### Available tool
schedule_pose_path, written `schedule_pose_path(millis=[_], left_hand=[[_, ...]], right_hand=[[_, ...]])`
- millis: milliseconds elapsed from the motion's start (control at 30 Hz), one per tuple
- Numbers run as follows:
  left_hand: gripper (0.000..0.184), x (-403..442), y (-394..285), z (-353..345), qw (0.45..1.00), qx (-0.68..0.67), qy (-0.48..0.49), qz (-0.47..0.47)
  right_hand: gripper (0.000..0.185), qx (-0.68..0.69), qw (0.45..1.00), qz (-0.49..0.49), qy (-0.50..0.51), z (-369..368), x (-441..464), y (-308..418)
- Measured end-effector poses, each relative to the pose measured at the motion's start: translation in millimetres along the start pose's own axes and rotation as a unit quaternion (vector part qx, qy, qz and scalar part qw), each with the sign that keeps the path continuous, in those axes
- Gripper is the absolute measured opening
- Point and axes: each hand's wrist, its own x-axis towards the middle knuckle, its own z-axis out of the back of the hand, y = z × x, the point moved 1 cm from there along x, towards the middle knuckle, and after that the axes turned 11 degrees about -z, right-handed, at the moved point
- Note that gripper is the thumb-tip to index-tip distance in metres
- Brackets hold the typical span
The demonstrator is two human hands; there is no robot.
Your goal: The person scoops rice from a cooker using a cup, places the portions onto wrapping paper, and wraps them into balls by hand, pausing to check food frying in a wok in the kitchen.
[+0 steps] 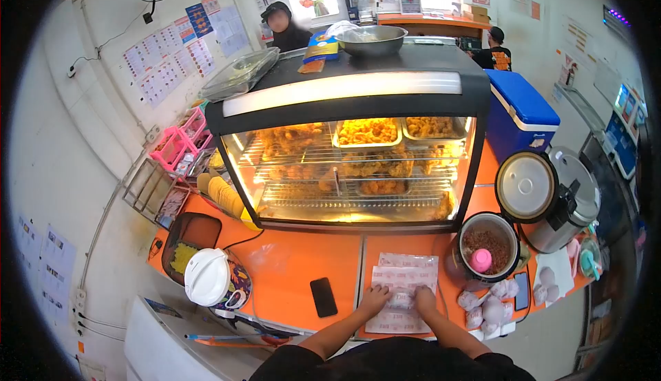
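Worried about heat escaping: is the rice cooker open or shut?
The rice cooker is open: its lid is raised, exposing a pink cup inside.

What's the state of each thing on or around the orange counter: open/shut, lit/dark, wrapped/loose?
Printed paper: laid out on the orange counter; can't tell if anything is wrapped in it
Display case: lit, stocked with fried food
Rice cooker: open, pink cup inside
Blue cooler: lid shut
White-lidded container: lid on
Black phone: screen dark
Steel bowl: upright
Bundles by the cooker: wrapped
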Motion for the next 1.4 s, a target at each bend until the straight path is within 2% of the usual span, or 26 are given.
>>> schedule_pose_path(millis=[100, 167, 200, 267, 367, 400, 500, 600, 667, 733, 767, 800, 833, 867, 900, 967, 1000, 1033, 1067, 1100, 1167, 1200, 1267, 1300, 1367, 1400], left_hand=[[0.031, -19, -8, 6, 0.990, 0.020, -0.121, -0.062], [0.038, -31, -16, 14, 0.992, 0.004, -0.114, -0.056], [0.042, -35, -20, 20, 0.993, -0.005, -0.108, -0.054], [0.045, -39, -21, 17, 0.999, 0.004, -0.023, -0.036], [0.046, -42, -18, 4, 0.997, 0.018, 0.053, -0.052], [0.046, -39, -15, 2, 0.996, 0.005, 0.072, -0.050], [0.034, -27, 1, -4, 0.993, -0.038, 0.106, -0.026], [0.030, -17, 13, 8, 0.984, -0.110, 0.141, -0.001], [0.026, -11, 11, 22, 0.982, -0.120, 0.147, 0.016], [0.029, -11, 22, 0, 0.983, -0.084, 0.160, 0.044], [0.030, -7, 17, 1, 0.982, -0.076, 0.147, 0.089], [0.031, 2, 12, 6, 0.979, -0.067, 0.136, 0.133], [0.034, 7, 12, 3, 0.974, -0.075, 0.141, 0.160], [0.038, 14, 15, -2, 0.968, -0.082, 0.144, 0.186], [0.037, 22, 17, -5, 0.963, -0.060, 0.178, 0.191], [0.037, 41, 6, -3, 0.961, 0.019, 0.206, 0.182], [0.036, 51, -7, 11, 0.963, 0.077, 0.196, 0.166], [0.038, 56, -14, 24, 0.978, 0.050, 0.174, 0.105], [0.041, 60, -15, 37, 0.987, 0.023, 0.151, 0.046], [0.044, 65, -15, 43, 0.992, -0.004, 0.125, -0.014], [0.041, 56, -11, 39, 0.990, -0.083, 0.104, -0.046], [0.041, 53, -7, 36, 0.987, -0.121, 0.088, -0.060], [0.044, 41, 1, 30, 0.972, -0.193, 0.130, -0.003], [0.046, 34, 5, 24, 0.962, -0.228, 0.150, 0.026], [0.050, 19, 6, 8, 0.910, -0.399, 0.099, 0.058], [0.052, 13, 4, 2, 0.871, -0.480, 0.071, 0.076]], right_hand=[[0.015, 0.052, 0.999, 0.006, -0.009, 0, -15, 3], [0.020, 0.089, 0.996, 0.002, -0.002, 3, -30, 6], [0.023, 0.100, 0.994, 0.030, 0.006, 15, -41, 12], [0.030, 0.124, 0.989, 0.075, 0.020, 50, -67, 26], [0.037, 0.108, 0.981, 0.160, 0.026, 20, -62, -11], [0.034, 0.105, 0.982, 0.156, 0.024, 1, -52, -25], [0.033, -0.026, 0.987, 0.055, 0.150, 14, -38, -16], [0.031, -0.003, 0.987, 0.079, 0.139, 26, -38, -13], [0.031, 0.068, 0.985, 0.051, 0.150, 9, -28, -27], [0.031, 0.154, 0.974, -0.009, 0.167, -3, -27, -39], [0.031, 0.204, 0.961, -0.050, 0.179, 4, -21, -32], [0.031, 0.063, 0.978, 0.025, 0.197, 5, -4, -31], [0.029, 0.032, 0.981, 0.026, 0.190, -2, 10, -29], [0.027, 0.018, 0.982, 0.107, 0.154, -12, 26, -32], [0.025, -0.039, 0.970, 0.056, 0.234, -46, 55, -38], [0.021, -0.147, 0.965, 0.105, 0.189, -40, 63, -16], [0.020, -0.141, 0.971, 0.032, 0.188, -18, 57, 3], [0.022, -0.159, 0.952, 0.064, 0.253, -21, 66, 14], [0.026, -0.127, 0.970, 0.011, 0.206, 0, 49, 28], [0.027, -0.125, 0.980, 0.067, 0.142, 10, 40, 26], [0.029, -0.119, 0.976, 0.184, 0.016, 16, 22, 22], [0.029, -0.022, 0.981, 0.165, 0.100, 6, 24, 11], [0.030, 0.171, 0.942, 0.126, 0.259, -10, 29, -10], [0.029, 0.235, 0.922, 0.125, 0.281, -8, 23, -15], [0.030, 0.357, 0.868, 0.123, 0.323, 0, 6, -23], [0.033, 0.372, 0.837, 0.006, 0.402, 63, -17, -8]])
